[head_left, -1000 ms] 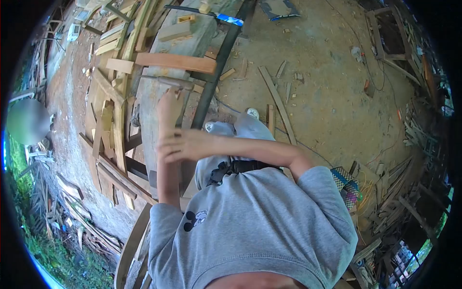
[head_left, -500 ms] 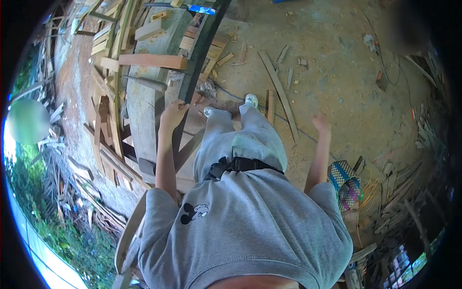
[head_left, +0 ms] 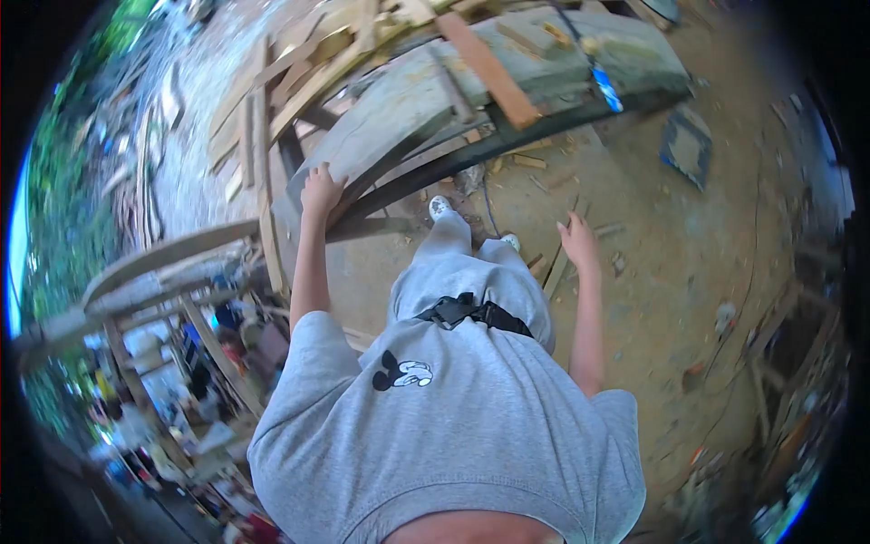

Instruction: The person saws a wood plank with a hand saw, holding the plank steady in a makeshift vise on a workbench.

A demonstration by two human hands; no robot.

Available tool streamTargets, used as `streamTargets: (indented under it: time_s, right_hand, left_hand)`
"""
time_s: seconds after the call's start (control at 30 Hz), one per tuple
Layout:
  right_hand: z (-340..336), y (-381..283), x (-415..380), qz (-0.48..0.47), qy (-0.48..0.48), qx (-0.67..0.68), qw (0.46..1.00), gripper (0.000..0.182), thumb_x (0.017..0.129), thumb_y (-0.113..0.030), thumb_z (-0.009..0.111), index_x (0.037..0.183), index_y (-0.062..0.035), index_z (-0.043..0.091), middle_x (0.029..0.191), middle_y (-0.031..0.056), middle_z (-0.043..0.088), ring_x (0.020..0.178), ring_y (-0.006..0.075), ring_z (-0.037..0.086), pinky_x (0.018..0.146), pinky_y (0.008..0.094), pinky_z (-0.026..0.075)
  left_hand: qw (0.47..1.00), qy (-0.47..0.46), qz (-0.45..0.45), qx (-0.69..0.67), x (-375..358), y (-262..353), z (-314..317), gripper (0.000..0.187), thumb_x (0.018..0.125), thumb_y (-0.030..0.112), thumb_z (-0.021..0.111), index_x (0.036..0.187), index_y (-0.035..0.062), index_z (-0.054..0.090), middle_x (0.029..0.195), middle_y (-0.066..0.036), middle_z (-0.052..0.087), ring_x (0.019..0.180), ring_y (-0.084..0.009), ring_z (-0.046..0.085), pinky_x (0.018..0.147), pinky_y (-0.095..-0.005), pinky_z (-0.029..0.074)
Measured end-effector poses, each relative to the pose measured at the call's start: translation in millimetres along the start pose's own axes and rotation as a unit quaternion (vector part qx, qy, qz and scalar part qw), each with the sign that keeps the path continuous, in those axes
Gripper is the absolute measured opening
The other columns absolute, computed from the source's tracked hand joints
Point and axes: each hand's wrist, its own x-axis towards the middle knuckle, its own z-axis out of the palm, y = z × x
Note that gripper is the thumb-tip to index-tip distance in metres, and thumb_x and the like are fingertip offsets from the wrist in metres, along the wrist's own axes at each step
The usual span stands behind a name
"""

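My left hand [head_left: 322, 189] is at the near end of a long grey workbench [head_left: 362, 150], overlapping its surface, with the fingers loosely apart and nothing in them. My right hand [head_left: 578, 241] hangs over the dirt floor on the other side of my body, its fingers apart and holding nothing. Across the bench lies a reddish wooden beam [head_left: 489, 68], its end jutting past the dark front edge. Beside it rests a grey-brown tapered rod [head_left: 450, 83]. Further along, a bright blue piece [head_left: 606, 88] hangs at the bench's edge.
Boards and planks [head_left: 258, 145] are stacked behind the bench. A curved timber [head_left: 172, 258] lies to the left, above a cluttered area of posts and mixed goods. Wood scraps [head_left: 530, 161] lie under the bench. A dark-bordered flat panel [head_left: 686, 148] is on the floor at the right.
My view has turned, so the bench now runs across in front of me. My left hand is now over its near end. The right hand's fingers have spread from a looser curl.
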Motion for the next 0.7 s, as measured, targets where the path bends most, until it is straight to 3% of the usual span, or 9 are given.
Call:
streamTargets:
  time_s: [0.1, 0.33, 0.43, 0.47, 0.53, 0.57, 0.6, 0.67, 0.7]
  right_hand:
    - [-16.3, -71.6, 32.6, -0.14, -0.04, -0.059, 0.988, 0.045, 0.083, -0.032, 0.047, 0.119, -0.0046, 0.042, 0.114, 0.0185, 0.049, 0.105, 0.0333, 0.047, 0.089, 0.043, 0.035]
    - [3.3, -164.4, 63.3, -0.208, -0.11, -0.161, 0.959, 0.046, 0.083, -0.033, 0.048, 0.119, -0.0058, 0.042, 0.114, 0.0184, 0.049, 0.105, 0.0327, 0.047, 0.091, 0.042, 0.034]
    - [19.9, -181.2, 75.0, -0.265, -0.158, 0.061, 0.949, 0.037, 0.082, -0.025, 0.052, 0.112, -0.003, 0.049, 0.107, 0.0184, 0.054, 0.097, 0.0282, 0.053, 0.082, 0.0352, 0.042]
    - [15.0, -194.2, 76.1, -0.27, -0.159, 0.057, 0.948, 0.037, 0.082, -0.025, 0.052, 0.112, -0.003, 0.049, 0.107, 0.0184, 0.054, 0.097, 0.0282, 0.053, 0.082, 0.0352, 0.042]
    - [-2.5, -224.1, 77.0, -0.222, -0.139, 0.119, 0.958, 0.028, 0.082, -0.019, 0.053, 0.103, -0.0013, 0.054, 0.1, 0.0163, 0.057, 0.089, 0.0245, 0.058, 0.075, 0.0311, 0.045]
    - [-3.5, -229.9, 83.1, -0.239, -0.067, 0.124, 0.961, 0.022, 0.082, -0.017, 0.054, 0.096, -0.0008, 0.057, 0.09, 0.0139, 0.059, 0.079, 0.0217, 0.059, 0.069, 0.0292, 0.045]
    - [-4.4, -235.5, 91.9, -0.238, -0.063, 0.121, 0.962, 0.022, 0.082, -0.017, 0.054, 0.096, -0.0008, 0.057, 0.09, 0.0139, 0.059, 0.079, 0.0217, 0.059, 0.069, 0.0292, 0.045]
    - [-6.3, -245.8, 109.7, -0.233, 0.07, 0.128, 0.961, 0.02, 0.082, -0.017, 0.053, 0.094, -0.0008, 0.056, 0.083, 0.0134, 0.058, 0.075, 0.0215, 0.058, 0.066, 0.0299, 0.045]
    - [-6.4, -251.9, 117.8, -0.199, 0.072, 0.117, 0.97, 0.022, 0.081, -0.018, 0.054, 0.095, -0.0016, 0.055, 0.08, 0.0111, 0.055, 0.073, 0.0224, 0.056, 0.066, 0.0326, 0.044]
  left_hand:
    - [0.992, 0.008, -0.114, -0.047, -19.5, -50.7, 6.5, 0.061, 0.073, 0.04, 0.059, 0.119, 0.0048, 0.039, 0.118, -0.019, 0.044, 0.108, -0.0344, 0.045, 0.086, -0.042, 0.04]
    - [0.951, 0.037, -0.234, -0.196, -42.8, -130.0, 49.1, 0.063, 0.071, 0.04, 0.061, 0.116, 0.0012, 0.043, 0.115, -0.022, 0.046, 0.107, -0.0352, 0.044, 0.088, -0.0408, 0.038]
    - [0.935, 0.089, -0.271, -0.21, -39.3, -147.3, 49.8, 0.06, 0.071, 0.037, 0.061, 0.114, -0.0007, 0.044, 0.113, -0.022, 0.047, 0.107, -0.0359, 0.043, 0.09, -0.0407, 0.036]
    - [0.933, 0.091, -0.275, -0.213, -34.3, -155.7, 49.4, 0.06, 0.071, 0.037, 0.061, 0.114, -0.0007, 0.044, 0.113, -0.022, 0.047, 0.107, -0.0359, 0.043, 0.09, -0.0407, 0.036]
    - [0.929, 0.129, -0.303, -0.168, -19.1, -174.4, 53.2, 0.057, 0.071, 0.035, 0.061, 0.111, -0.0025, 0.045, 0.113, -0.023, 0.046, 0.107, -0.037, 0.042, 0.091, -0.0406, 0.034]
    - [0.928, 0.166, -0.288, -0.171, -12.5, -182.6, 52.1, 0.055, 0.071, 0.034, 0.061, 0.109, -0.0034, 0.046, 0.112, -0.024, 0.046, 0.107, -0.0373, 0.041, 0.092, -0.0405, 0.033]
    - [0.928, 0.166, -0.285, -0.174, -3.4, -189.9, 51.0, 0.055, 0.071, 0.034, 0.061, 0.109, -0.0034, 0.046, 0.112, -0.024, 0.046, 0.107, -0.0373, 0.041, 0.092, -0.0405, 0.033]
    - [0.921, 0.156, -0.314, -0.17, 14.4, -202.5, 46.4, 0.054, 0.072, 0.034, 0.061, 0.109, -0.003, 0.046, 0.111, -0.023, 0.047, 0.107, -0.0367, 0.041, 0.092, -0.0408, 0.034]
    - [0.923, 0.155, -0.308, -0.173, 23.8, -208.9, 45.3, 0.054, 0.072, 0.034, 0.061, 0.109, -0.003, 0.046, 0.111, -0.023, 0.047, 0.107, -0.0367, 0.041, 0.092, -0.0408, 0.034]
